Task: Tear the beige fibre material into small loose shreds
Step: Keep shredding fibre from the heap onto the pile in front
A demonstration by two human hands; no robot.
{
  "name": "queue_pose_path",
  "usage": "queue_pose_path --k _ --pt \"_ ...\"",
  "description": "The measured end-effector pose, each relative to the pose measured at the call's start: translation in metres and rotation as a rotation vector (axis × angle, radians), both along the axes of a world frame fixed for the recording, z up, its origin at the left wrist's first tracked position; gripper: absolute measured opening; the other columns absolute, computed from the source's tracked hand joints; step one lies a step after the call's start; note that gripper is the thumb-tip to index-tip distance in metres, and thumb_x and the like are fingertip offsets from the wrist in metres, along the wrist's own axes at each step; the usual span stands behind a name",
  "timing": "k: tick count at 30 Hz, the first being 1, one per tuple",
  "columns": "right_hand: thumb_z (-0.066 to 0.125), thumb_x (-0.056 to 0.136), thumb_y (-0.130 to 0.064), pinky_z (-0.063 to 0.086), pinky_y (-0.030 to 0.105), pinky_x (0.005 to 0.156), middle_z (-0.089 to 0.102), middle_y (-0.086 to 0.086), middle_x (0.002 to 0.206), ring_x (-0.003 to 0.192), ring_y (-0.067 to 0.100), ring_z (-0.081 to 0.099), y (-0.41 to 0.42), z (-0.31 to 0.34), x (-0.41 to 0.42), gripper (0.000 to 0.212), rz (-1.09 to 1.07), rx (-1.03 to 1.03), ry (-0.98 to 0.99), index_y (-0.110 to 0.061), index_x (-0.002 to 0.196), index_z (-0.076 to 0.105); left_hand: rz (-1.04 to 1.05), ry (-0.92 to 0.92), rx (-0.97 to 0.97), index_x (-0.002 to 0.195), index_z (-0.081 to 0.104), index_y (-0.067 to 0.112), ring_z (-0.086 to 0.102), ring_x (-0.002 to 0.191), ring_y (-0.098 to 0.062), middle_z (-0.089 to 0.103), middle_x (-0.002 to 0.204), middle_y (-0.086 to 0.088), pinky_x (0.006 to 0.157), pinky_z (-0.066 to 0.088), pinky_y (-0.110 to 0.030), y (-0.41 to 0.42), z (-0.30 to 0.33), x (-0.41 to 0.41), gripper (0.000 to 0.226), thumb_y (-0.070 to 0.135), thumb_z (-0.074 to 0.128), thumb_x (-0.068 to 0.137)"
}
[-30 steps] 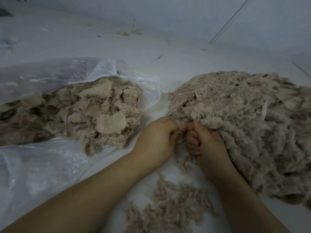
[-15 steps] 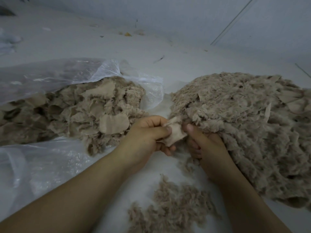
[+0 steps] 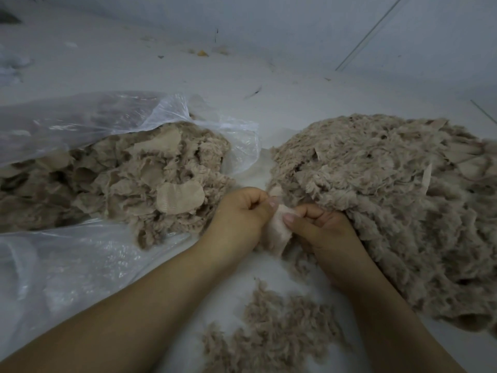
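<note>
Both hands meet over a small beige fabric piece point(image 3: 277, 231): the left hand point(image 3: 242, 214) has its fingers curled into a fist with the thumb pressing the piece's upper edge, and the right hand point(image 3: 320, 227) pinches the opposite edge between thumb and bent forefinger, the other fingers tucked under. The piece hangs between them, just in front of the big shredded heap point(image 3: 390, 200) that lies directly beyond and beside the right hand. Beyond the left hand, a clear plastic bag point(image 3: 80, 135) spills flat untorn scraps point(image 3: 134, 179), and nearer the person than both hands lies a small scatter of loose shreds point(image 3: 274, 332) on the pale floor point(image 3: 269, 84). The material looks very light, soft and limp, with a woven face that frays into fluffy strands. It should give little resistance once a tear starts, but it will slip if held loosely. The best hold is likely close on either side of an edge, fingertips nearly touching, pulling apart along the weave.
</note>
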State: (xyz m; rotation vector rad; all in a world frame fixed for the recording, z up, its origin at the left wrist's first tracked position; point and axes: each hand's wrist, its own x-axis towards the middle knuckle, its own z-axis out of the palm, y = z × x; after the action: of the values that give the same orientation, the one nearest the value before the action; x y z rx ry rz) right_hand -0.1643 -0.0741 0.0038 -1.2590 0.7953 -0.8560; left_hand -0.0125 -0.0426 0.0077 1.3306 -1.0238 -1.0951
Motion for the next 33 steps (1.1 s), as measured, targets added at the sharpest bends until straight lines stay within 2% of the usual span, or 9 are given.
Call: queue_pose_path --k 6,15,19,21,23,26,28,30,33 --pt "0.07 0.071 -0.027 0.052 0.024 0.053 0.069 0.01 0.066 0.055 0.016 0.063 -0.002 -0.002 -0.001 0.012 0.0 0.006 0.014 -0.016 0.066 0.072 0.029 0.221 0.043 0.067 0.06 0.007 0.045 0.049 -0.019 0.05 0.055 -0.006 0.045 0.038 -0.024 -0.001 0.001 0.0 0.034 0.02 0.056 0.098" --pt "0.062 0.08 -0.009 0.043 0.014 0.04 0.06 0.0 0.051 0.04 0.004 0.054 -0.001 -0.001 0.0 0.012 -0.054 0.134 -0.11 -0.005 0.071 0.055 0.216 0.09 -0.068 0.067 0.06 0.001 0.042 0.034 -0.016 0.05 0.045 -0.005 0.039 0.035 -0.019 -0.006 -0.003 0.018 0.029 0.011 0.06 0.094" --pt "0.066 0.073 -0.019 0.046 0.018 0.043 0.062 0.004 0.057 0.045 0.009 0.056 -0.001 -0.003 0.001 0.007 -0.06 0.142 -0.106 -0.015 0.067 0.064 -0.263 -0.08 0.095 0.069 0.067 0.003 0.043 0.031 -0.014 0.054 0.045 -0.007 0.036 0.033 -0.017 0.009 0.003 0.025 0.017 0.005 0.071 0.085" --pt "0.064 0.08 -0.016 0.044 0.015 0.042 0.06 0.001 0.052 0.041 0.007 0.054 -0.002 -0.005 -0.001 0.016 -0.054 0.132 -0.12 -0.017 0.064 0.064 -0.64 -0.261 0.19 0.078 0.072 0.011 0.048 0.037 -0.013 0.059 0.054 -0.009 0.04 0.037 -0.02 0.016 0.013 0.033 0.005 0.007 0.076 0.08" --pt "0.059 0.089 -0.009 0.04 0.013 0.038 0.055 -0.004 0.048 0.037 0.002 0.049 -0.002 -0.006 -0.001 0.021 -0.064 0.119 -0.128 -0.012 0.068 0.059 -0.769 -0.368 0.206 0.08 0.074 0.015 0.048 0.041 -0.012 0.061 0.06 -0.011 0.043 0.038 -0.021 0.019 0.021 0.038 0.01 0.019 0.082 0.077" --pt "0.059 0.087 -0.011 0.041 0.012 0.039 0.058 -0.004 0.05 0.039 0.001 0.051 -0.003 -0.007 -0.002 0.021 -0.047 0.088 -0.113 -0.013 0.067 0.061 -0.283 -0.338 0.092 0.067 0.067 0.013 0.042 0.039 -0.008 0.055 0.051 0.0 0.039 0.034 -0.02 0.012 0.018 0.031 0.029 0.037 0.083 0.072" --pt "0.064 0.079 -0.019 0.049 0.016 0.048 0.068 0.005 0.064 0.053 0.008 0.063 -0.004 -0.006 -0.002 0.012 -0.018 0.073 -0.11 -0.013 0.07 0.068 -0.055 -0.332 -0.039 0.079 0.064 0.013 0.047 0.042 -0.006 0.064 0.068 -0.001 0.039 0.037 -0.021 0.007 0.015 0.021 0.027 0.034 0.08 0.075" --pt "0.069 0.076 -0.025 0.053 0.021 0.056 0.071 0.013 0.078 0.066 0.016 0.068 -0.005 -0.008 -0.003 0.025 -0.006 0.085 -0.105 -0.001 0.084 0.069 -0.102 -0.269 -0.043 0.093 0.065 0.013 0.052 0.04 -0.012 0.066 0.077 -0.004 0.038 0.041 -0.024 0.005 0.012 0.012 0.019 0.026 0.075 0.083" --pt "0.071 0.079 -0.031 0.057 0.029 0.068 0.071 0.02 0.09 0.079 0.025 0.068 -0.006 -0.008 -0.004 0.042 0.027 0.06 -0.093 0.005 0.1 0.067 -0.109 -0.074 -0.025 0.083 0.066 0.002 0.048 0.032 -0.018 0.058 0.052 -0.017 0.035 0.04 -0.023 0.006 0.007 0.007 0.012 0.009 0.064 0.092"
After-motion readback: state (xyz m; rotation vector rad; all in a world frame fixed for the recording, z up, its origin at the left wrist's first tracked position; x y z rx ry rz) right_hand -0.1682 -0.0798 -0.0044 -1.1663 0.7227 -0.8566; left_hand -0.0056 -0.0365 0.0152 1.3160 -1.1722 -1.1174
